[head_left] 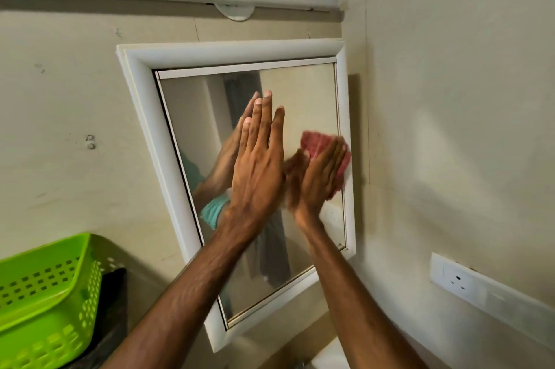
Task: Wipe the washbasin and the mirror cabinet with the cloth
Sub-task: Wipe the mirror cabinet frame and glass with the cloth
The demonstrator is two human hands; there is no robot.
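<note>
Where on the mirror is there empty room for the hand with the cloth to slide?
Bare glass lies under the top of the frame, above both hands, and in the strip between the left hand and the frame's left side. The middle and right edge are crowded: the right hand presses the cloth there, close beside the left hand.

- No writing, label, brand, number or sign can be read anywhere in the view.
- The white frame of the mirror cabinet (153, 128) carries no legible mark.
- The red cloth (315, 141) is blurred; any print on it cannot be told.
- The wall socket plate (456, 281) and the green basket (45, 278) show no readable lettering.
</note>
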